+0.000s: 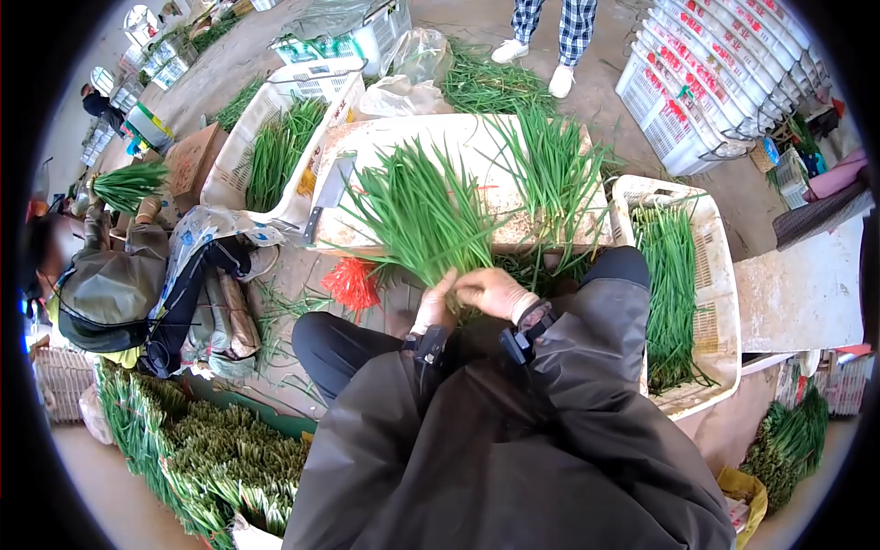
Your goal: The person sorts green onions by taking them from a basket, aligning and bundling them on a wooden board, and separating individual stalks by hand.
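Note:
A large bunch of garlic chives [417, 211] stands in front of me, its leaves fanning away over a low white work board [440, 133]. My left hand [434, 304] is closed around the base of this bunch. Beside it, my right hand [496, 292] has its fingers closed at the same stem ends, close to the left thumb. On the board's right side lies a looser pile of chives [555, 174]. A cleaver [332, 191] rests along the left edge of the board. Red plastic strands [351, 284] hang below the board's near left corner.
A white crate of chives [724, 302] stands at my right, another crate [225, 165] beyond the board's left. Stacked crates [674, 119] are at upper right. Bundled chives [220, 449] fill the lower left. A co-worker [119, 293] holds greens at left; another person's legs [555, 37] stand ahead.

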The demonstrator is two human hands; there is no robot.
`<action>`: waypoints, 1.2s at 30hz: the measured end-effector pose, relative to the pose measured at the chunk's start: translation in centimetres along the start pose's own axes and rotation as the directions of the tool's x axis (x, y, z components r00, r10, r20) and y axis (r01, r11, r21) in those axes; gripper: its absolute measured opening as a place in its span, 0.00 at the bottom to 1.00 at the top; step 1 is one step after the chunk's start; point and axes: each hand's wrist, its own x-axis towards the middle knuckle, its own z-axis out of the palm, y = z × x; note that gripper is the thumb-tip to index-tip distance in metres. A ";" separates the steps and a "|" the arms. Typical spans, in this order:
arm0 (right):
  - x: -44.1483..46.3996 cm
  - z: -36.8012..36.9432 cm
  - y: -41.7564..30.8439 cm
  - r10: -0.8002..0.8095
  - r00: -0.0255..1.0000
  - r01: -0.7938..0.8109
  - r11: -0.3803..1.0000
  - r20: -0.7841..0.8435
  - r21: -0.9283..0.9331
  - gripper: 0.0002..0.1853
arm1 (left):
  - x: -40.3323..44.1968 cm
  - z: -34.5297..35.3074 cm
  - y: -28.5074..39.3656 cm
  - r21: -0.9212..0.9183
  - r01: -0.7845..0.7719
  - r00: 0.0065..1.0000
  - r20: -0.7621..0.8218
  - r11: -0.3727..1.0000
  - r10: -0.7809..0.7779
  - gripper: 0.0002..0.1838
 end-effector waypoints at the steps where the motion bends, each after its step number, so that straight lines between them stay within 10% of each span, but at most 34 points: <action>1: 0.2 0.3 1.3 -0.032 0.984 0.033 0.999 -0.173 0.001 0.14 | -0.3 0.4 0.3 -0.033 0.010 1.000 -0.030 0.999 -0.011 0.24; 4: 0.8 0.3 3.7 0.187 0.897 -0.188 0.981 -0.400 0.039 0.12 | -0.4 1.1 0.6 -0.144 0.034 0.998 -0.050 0.989 -0.041 0.19; 15: 1.4 1.9 2.2 0.434 0.828 -0.500 0.858 -0.355 -0.117 0.20 | -0.7 1.0 0.5 -0.094 0.022 0.991 -0.128 0.995 -0.034 0.17; 19: 2.0 1.5 0.8 0.236 0.814 -0.423 0.867 -0.531 -0.263 0.15 | -0.5 0.7 0.4 -0.035 0.077 0.984 -0.158 0.996 -0.082 0.16; 23: 3.1 1.5 -0.5 -0.066 0.913 -0.047 0.963 -0.403 -0.265 0.33 | -0.3 0.8 -0.3 0.092 -0.058 0.978 -0.196 0.994 0.075 0.18; 29: 4.3 3.1 0.6 -0.036 0.976 -0.042 0.938 -0.216 -0.345 0.27 | 0.4 -0.6 -0.8 0.269 -0.175 0.941 -0.236 0.947 0.241 0.20; 36: 1.7 -1.5 -1.5 -0.008 0.999 -0.008 0.952 -0.049 -0.305 0.17 | -0.8 -0.3 0.6 0.050 0.058 0.982 -0.184 0.997 -0.048 0.20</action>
